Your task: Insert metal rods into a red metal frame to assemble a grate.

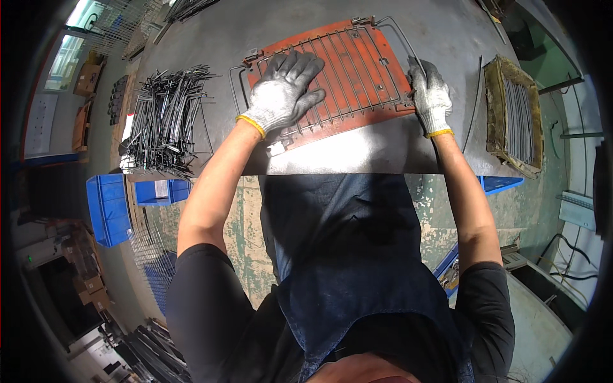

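Left hand [284,89] spread flat on wire grid [332,70] over orange jig plate [377,48] near the workbench [357,153] front edge; right hand [431,96] grips the grid's right side.

I see bare grey worktable [357,153] along the near edge, between my two forearms, where a hand could pass freely. The orange jig plate [357,67] with its wire grid [332,70] fills the middle. On the left, the heap of loose metal rods [165,121] blocks the way, leaving only a narrow strip beside the jig. On the right, a thin single rod [474,108] and the padded tray of wires [514,115] close that side. The far table surface lies open behind the jig.
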